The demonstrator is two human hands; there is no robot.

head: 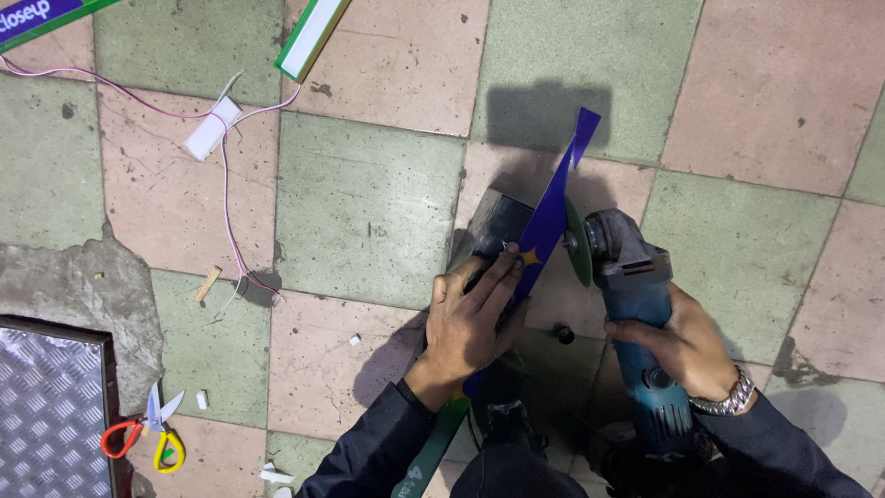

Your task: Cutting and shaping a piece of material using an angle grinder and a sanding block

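Observation:
My left hand point(472, 318) presses a long blue strip point(551, 203) flat against a dark grey block point(494, 224) on the tiled floor. The strip stands on edge and runs from near my knees up to a notched tip. My right hand point(680, 341) grips the body of a teal angle grinder point(636, 304). Its green disc point(577, 243) sits right against the strip's right side, just beyond my left fingertips. A metal watch is on my right wrist.
Scissors with red and yellow handles point(147, 432) lie at the lower left beside a ribbed metal plate point(46, 415). A pink-white wire point(226, 198) with a small white box trails across the upper left. A green-white bar point(311, 39) lies at the top. White scraps dot the floor.

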